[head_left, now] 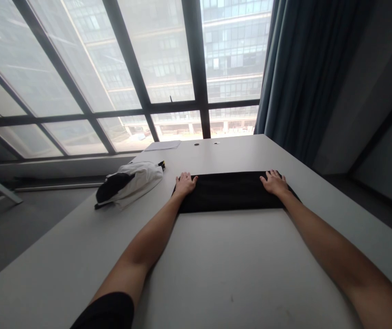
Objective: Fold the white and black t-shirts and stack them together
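Observation:
A black cloth [228,192], seemingly folded into a wide flat band, lies across the white table [230,269]. My left hand [185,184] rests flat on its left end near the far edge, fingers spread. On the right end, my right hand [274,183] lies with its fingers apart, palm down. Both arms reach forward over the table. What kind of item the black cloth is, I cannot tell.
Left of the cloth lies a crumpled white and black garment [134,180]. A sheet of paper [163,145] and two small round items lie near the table's far end. Large windows [168,55] stand beyond, and a blue curtain [295,82] hangs at the right.

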`<action>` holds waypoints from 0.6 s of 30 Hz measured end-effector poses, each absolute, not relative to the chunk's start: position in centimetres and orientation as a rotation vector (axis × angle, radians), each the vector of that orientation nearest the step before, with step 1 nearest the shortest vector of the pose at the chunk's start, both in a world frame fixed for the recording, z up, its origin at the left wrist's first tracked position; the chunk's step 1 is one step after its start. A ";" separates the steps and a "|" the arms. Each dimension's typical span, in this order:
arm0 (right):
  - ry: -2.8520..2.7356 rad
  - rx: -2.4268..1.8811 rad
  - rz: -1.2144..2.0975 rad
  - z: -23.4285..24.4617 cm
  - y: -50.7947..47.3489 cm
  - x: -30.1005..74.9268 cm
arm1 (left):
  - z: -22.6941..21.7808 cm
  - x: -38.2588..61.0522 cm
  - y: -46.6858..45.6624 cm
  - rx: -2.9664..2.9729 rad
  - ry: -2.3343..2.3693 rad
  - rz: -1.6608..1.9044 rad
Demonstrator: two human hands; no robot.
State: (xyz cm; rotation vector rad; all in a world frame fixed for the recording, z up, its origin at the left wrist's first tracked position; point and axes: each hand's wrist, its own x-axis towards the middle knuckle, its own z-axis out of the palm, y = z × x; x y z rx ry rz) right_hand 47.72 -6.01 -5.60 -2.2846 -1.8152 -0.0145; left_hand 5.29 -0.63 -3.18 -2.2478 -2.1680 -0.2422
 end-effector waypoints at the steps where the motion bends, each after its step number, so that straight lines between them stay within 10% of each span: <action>1: -1.812 -2.284 -0.034 -5.6 -6.1 47.6 | -2.9 5.6 -0.8 -2.235 -2.137 -0.272; 9: -1.900 -1.905 -0.436 -3.7 -8.3 44.0 | -1.2 12.5 -4.7 -2.585 -1.765 -0.400; 18: -2.281 -1.744 0.072 -5.0 -7.8 41.1 | -3.4 15.7 -7.3 -2.777 -1.651 -0.201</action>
